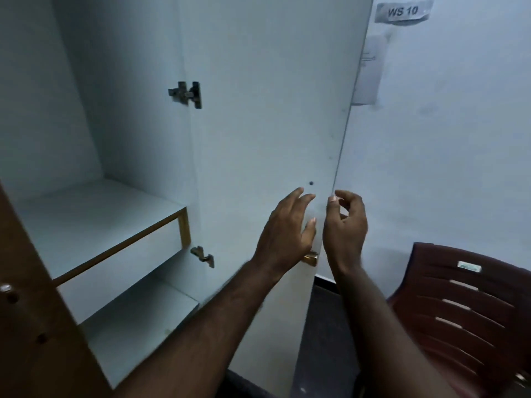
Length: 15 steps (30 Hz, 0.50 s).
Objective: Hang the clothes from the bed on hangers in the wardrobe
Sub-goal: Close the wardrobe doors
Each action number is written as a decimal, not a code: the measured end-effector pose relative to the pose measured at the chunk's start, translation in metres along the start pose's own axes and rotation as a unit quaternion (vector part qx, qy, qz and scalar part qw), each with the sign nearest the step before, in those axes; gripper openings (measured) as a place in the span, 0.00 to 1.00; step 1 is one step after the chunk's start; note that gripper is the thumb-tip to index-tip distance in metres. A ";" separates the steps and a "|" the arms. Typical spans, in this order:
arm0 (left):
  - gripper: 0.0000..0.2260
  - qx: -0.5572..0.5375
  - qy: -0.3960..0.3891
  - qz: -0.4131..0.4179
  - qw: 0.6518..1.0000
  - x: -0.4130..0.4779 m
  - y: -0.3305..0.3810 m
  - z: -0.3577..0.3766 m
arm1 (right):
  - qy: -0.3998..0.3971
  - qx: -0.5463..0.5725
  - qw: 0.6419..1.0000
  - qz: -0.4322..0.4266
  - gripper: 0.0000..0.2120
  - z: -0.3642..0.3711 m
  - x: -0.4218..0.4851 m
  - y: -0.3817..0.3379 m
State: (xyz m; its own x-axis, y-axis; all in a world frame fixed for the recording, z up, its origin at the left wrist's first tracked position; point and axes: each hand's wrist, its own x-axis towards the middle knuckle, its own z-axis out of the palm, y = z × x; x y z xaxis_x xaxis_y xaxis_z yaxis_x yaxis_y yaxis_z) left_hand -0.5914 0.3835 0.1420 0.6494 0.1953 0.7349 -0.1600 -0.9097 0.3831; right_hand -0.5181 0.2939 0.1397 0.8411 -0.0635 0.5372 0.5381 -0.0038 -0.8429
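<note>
Left fingers (298, 196) straight and slightly apart, thumb out to the side, holding nothing. They're in front of the inner face of the open door (258, 110); can't tell if the tips touch it. Right fingers (349, 196) loosely curled with a gap to the thumb, nothing between them. Thumb tip sits right at the door's free edge, contact unclear.

Left hand (283, 234) is back-of-hand to camera and right hand (344, 228) is just beside it, the two near but not touching, door edge running between them. Both forearms bare, coming up from bottom of frame.

Small dark hole (311, 183) in the door just above the left fingertips. Brass fitting (310, 258) at the door edge, partly hidden behind the left wrist.

Wardrobe (86, 110) is straight ahead and left, pale inside. It has an upper shelf (86, 225) with a wood-coloured front edge and a lower shelf (138, 320) under it. There are two metal hinges on the door side — top hinge (186, 94), bottom hinge (202, 255). Brown panel (34, 326) at the near left.

To the right of the door are a pale wall (459, 139), a "WS 10" label (403, 11), a paper sheet (369, 70) below it, partly behind the door — and a dark red plastic chair (465, 305) bottom right.
</note>
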 end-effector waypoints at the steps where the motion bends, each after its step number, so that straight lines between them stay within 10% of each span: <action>1: 0.21 -0.006 -0.010 -0.004 1.000 0.008 0.006 0.009 | -0.031 -0.012 0.999 0.029 0.14 -0.002 0.014 0.009; 6: 0.23 -0.034 -0.051 -0.091 0.994 0.037 0.007 0.046 | -0.168 -0.053 0.978 0.111 0.30 0.008 0.062 0.047; 15: 0.21 0.007 -0.024 -0.138 0.990 0.040 0.007 0.065 | -0.146 0.044 0.982 0.115 0.19 0.021 0.068 0.069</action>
State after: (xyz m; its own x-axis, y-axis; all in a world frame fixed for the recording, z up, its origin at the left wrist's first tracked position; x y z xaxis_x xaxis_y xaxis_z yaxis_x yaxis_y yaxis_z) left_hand -0.5185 0.3611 0.1380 0.7021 0.4191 0.5757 0.0379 -0.8293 0.5575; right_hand -0.4227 0.3103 0.1189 0.9141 0.2368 0.3293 0.3234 0.0643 -0.9441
